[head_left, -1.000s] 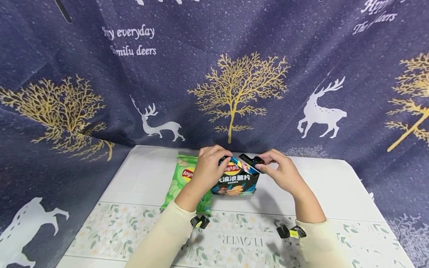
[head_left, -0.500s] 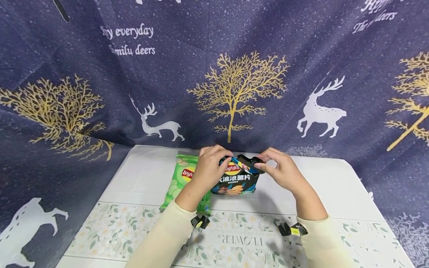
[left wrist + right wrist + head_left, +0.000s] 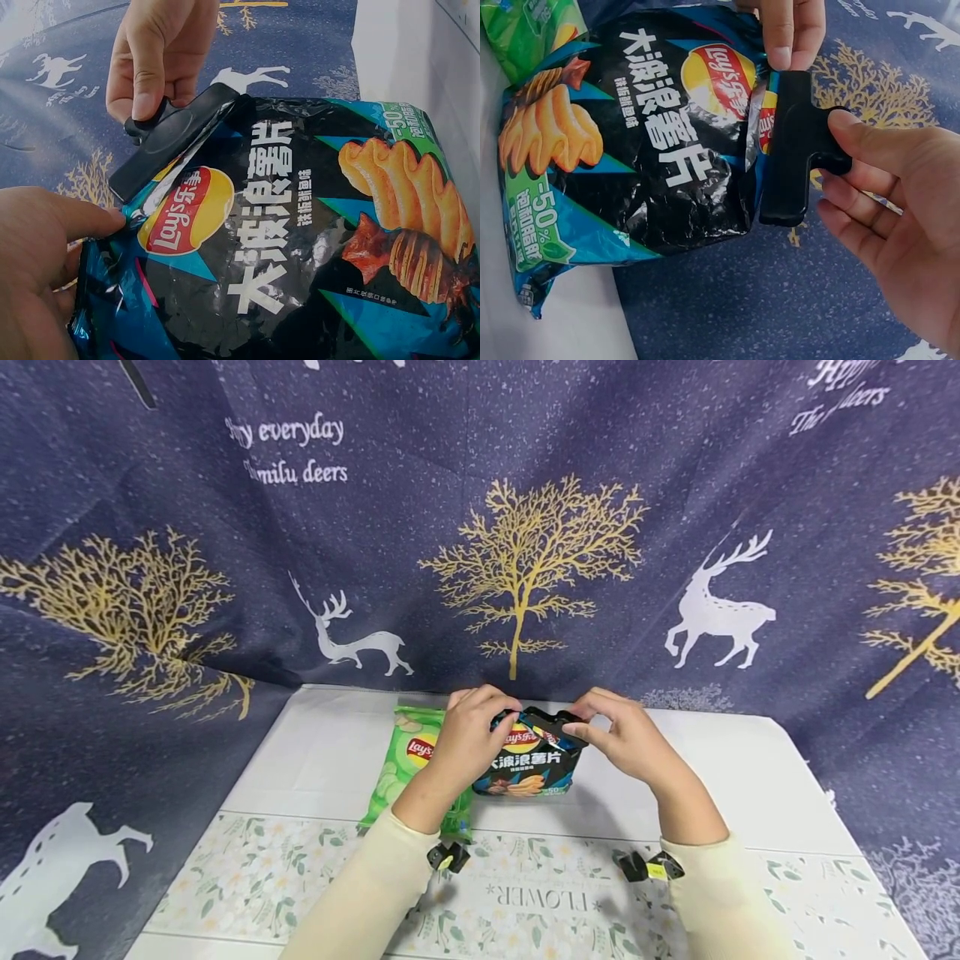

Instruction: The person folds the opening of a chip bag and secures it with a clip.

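A black and blue Lay's chip bag (image 3: 525, 768) stands upright near the back of the table, its top folded over. My left hand (image 3: 472, 731) pinches the left part of that fold between thumb and fingers. In the right wrist view, my right hand (image 3: 900, 195) grips the handle of a black bag clip (image 3: 786, 161) between thumb and fingers. Across the right part of the fold lies the clip's long bar, as the left wrist view shows. Whether its jaws are closed on the bag is hidden.
A green Lay's chip bag (image 3: 405, 768) lies flat at the left, partly under my left forearm. The white table (image 3: 720, 777) has a flowered strip along its front. Behind it hangs a dark blue cloth (image 3: 360, 568) with deer and trees.
My right hand has moved slightly left with the bag clip, whose bar has come over the bag's folded top edge. The left hand and the bag have barely moved.
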Available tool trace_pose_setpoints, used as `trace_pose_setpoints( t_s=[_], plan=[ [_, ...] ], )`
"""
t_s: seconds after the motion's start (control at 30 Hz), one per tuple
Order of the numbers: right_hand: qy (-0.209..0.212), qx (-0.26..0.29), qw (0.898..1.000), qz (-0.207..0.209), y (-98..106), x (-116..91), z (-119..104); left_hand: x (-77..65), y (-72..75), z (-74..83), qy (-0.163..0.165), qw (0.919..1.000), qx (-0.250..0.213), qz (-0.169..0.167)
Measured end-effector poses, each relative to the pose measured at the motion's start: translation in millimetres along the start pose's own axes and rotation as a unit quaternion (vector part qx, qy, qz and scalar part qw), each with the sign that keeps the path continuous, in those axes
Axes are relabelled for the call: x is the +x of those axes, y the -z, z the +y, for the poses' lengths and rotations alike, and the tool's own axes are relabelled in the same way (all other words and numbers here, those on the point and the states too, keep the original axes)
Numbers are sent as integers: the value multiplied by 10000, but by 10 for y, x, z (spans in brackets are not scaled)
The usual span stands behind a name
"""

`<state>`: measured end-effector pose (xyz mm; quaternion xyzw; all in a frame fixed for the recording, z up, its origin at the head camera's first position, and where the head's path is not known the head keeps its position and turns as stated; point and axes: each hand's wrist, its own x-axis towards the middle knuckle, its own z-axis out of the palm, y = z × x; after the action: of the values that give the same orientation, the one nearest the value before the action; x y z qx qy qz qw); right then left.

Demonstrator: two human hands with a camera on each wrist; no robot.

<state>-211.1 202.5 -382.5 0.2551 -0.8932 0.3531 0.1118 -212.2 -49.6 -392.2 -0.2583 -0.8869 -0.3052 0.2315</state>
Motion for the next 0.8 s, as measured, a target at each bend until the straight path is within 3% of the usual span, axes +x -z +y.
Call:
trace_pose_setpoints(
  t_s=[0.8],
  plan=[
    [-185,317,9992,-179,-80,27,61,1,-17,18,6,9999,-92,50]
  ],
)
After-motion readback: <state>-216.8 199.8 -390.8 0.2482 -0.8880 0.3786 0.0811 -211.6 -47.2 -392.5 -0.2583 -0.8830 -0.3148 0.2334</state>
